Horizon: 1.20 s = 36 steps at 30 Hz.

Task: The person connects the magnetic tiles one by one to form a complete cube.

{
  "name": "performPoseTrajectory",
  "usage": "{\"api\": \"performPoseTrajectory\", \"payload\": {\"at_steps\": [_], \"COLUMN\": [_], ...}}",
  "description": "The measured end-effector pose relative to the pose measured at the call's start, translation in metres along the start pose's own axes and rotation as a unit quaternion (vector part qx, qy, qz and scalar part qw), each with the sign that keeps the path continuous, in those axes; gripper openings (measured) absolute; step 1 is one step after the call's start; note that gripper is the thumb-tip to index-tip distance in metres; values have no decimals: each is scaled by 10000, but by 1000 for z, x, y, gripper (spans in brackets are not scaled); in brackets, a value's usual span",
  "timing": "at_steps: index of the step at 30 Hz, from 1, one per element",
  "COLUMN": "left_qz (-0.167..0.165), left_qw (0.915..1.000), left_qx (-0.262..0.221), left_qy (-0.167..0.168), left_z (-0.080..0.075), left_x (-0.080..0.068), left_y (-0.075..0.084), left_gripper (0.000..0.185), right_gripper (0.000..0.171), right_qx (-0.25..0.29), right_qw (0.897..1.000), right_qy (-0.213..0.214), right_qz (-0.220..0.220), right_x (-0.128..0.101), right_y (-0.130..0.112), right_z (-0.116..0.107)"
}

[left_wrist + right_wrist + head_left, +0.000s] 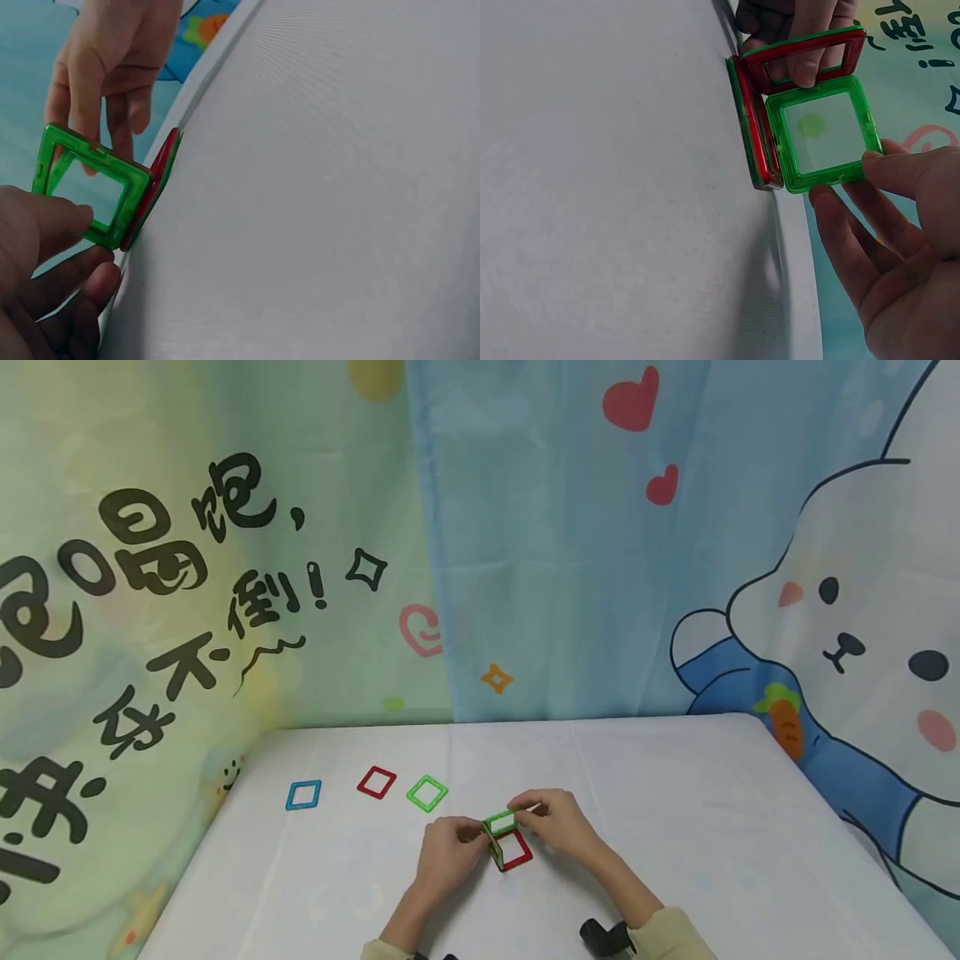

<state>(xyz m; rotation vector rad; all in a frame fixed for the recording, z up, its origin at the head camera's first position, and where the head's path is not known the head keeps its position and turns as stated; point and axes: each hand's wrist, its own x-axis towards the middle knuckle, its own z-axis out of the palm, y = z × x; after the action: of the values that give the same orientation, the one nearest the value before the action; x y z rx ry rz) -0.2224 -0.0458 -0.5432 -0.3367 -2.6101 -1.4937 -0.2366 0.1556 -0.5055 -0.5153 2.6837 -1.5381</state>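
A square magnetic tile with a red frame [519, 862] lies flat on the table; in the right wrist view a green layer [745, 127] shows beneath its red one. My left hand [450, 852] pinches a second tile [135, 199] upright along the base's left side, green on its outer face and red on its inner face. At the back, my right hand [564, 823] holds a green square tile [869, 135] by its outer edge between thumb and fingers. This green tile stands up beside the left one, their edges meeting at a corner.
Farther left on the white table [712, 827] lie a blue square tile [303, 806], a red one [367, 792] and a green one [414, 801], apart from each other. A black object [603, 937] is by the right wrist. A printed curtain [525, 568] hangs behind the table.
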Motion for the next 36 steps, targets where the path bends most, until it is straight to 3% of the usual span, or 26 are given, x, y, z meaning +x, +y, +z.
{"api": "performPoseTrajectory", "payload": {"at_steps": [10,22,28,36], "left_qz": [-4,-104,-98,-67], "left_qw": [9998,9923,9879,9855], "left_qx": [198,-577,-808,-790], "left_qy": [-35,-1092,-1318,-1501], "left_z": [-1,-17,-20,-22], "left_x": [-4,2,2,0], "left_y": [5,-3,-4,-5], "left_gripper": [9,18,24,17], "right_gripper": [14,21,17,14], "right_qx": [96,-93,-27,-190], "right_qw": [9998,9998,9994,9991], "right_qy": [36,16,-2,-269], "right_qz": [164,186,340,248], "right_x": [5,10,14,18], "right_y": [-1,-7,-7,-4], "right_z": [4,6,8,9]}}
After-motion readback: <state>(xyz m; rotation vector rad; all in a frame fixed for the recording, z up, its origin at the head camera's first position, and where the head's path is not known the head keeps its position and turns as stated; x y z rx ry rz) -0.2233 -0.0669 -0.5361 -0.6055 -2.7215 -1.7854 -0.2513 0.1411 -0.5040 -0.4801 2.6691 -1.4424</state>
